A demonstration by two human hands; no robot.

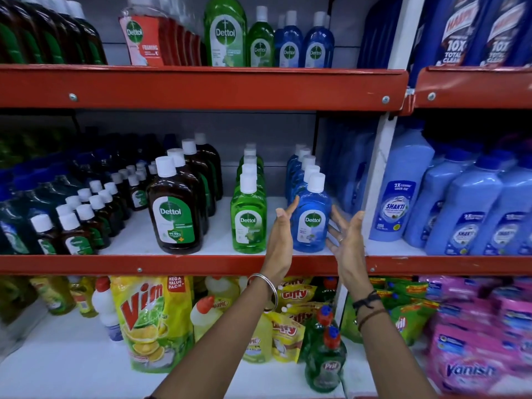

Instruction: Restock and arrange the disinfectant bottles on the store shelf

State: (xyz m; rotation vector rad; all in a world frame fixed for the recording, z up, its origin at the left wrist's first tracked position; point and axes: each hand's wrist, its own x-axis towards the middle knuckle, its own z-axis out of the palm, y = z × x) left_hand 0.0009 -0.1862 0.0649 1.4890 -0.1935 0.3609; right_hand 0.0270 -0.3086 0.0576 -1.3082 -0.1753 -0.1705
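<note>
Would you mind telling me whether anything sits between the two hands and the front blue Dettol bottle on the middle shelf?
Nothing visible does. The left hand and right hand flank the front blue Dettol bottle, both open, palms facing it. The green Dettol bottle stands clear to the left.

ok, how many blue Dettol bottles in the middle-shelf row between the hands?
5 by cap count, in single file: front bottle between the left hand and right hand; four more behind, showing mostly caps at. More may be hidden behind.
</note>
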